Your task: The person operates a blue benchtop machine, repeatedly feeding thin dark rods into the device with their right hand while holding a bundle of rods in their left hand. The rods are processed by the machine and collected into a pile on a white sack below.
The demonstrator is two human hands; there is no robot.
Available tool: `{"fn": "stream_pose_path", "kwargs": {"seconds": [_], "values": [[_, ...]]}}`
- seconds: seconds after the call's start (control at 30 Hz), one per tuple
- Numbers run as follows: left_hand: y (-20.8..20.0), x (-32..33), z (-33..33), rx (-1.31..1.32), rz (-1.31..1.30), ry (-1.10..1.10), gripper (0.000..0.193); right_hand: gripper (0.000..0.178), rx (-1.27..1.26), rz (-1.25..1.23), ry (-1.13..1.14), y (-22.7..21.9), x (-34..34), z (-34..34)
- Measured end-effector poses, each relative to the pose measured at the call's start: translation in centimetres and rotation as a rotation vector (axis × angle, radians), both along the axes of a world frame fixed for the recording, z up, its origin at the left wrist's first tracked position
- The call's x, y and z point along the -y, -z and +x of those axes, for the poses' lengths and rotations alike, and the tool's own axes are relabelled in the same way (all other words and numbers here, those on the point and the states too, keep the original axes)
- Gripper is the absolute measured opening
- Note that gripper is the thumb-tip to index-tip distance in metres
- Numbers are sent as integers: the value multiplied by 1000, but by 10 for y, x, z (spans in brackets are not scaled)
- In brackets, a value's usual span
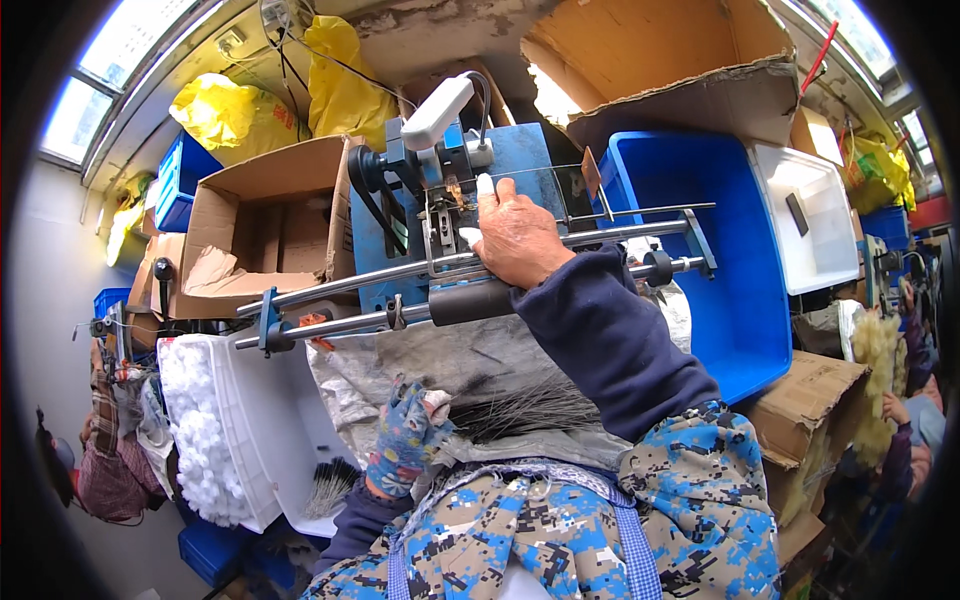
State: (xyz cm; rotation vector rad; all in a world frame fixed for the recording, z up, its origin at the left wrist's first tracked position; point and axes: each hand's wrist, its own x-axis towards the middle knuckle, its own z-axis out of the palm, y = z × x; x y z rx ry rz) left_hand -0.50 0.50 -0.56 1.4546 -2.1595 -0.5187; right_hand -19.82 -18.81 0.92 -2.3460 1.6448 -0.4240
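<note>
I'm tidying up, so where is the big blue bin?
In the head view, the big blue bin is on the right, between the machine and the white tray.

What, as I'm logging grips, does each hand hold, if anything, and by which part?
It cannot be told: the right hand is at the machine, any pinch hidden; the gloved left hand is beside thin strands, its grip unclear.

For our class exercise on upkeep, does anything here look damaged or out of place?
Yes: the cardboard box left of the blue machine has a torn front edge, ragged rather than straight. The large carton beyond the blue bin is torn too, at its lower left.
</note>
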Motion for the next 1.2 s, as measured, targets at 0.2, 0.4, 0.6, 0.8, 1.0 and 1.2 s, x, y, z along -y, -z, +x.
{"fn": "stream_pose_path", "kwargs": {"seconds": [0.2, 0.4, 0.6, 0.8, 1.0, 1.2], "values": [[-16, 2, 4, 1, -9, -2, 29, 63, 42, -92, -80, 9, 3, 23], [2, -4, 14, -27, 11, -64, 32, 52, -76, 107, -63, -9, 4, -36], [-4, 3, 4, -24, -55, 3, 33, 40, -142, -184, -26, -20, 14, -66], [-13, 4, -1, -58, -55, -12, 33, 13, -424, -102, 16, -15, 41, -69], [-4, -24, 15, -501, 191, -295, 25, 8, -367, -60, -166, -63, -17, -84], [-14, -3, -14, -498, 150, -103, 25, 36, 427, 112, -507, -48, -108, -60]]}}
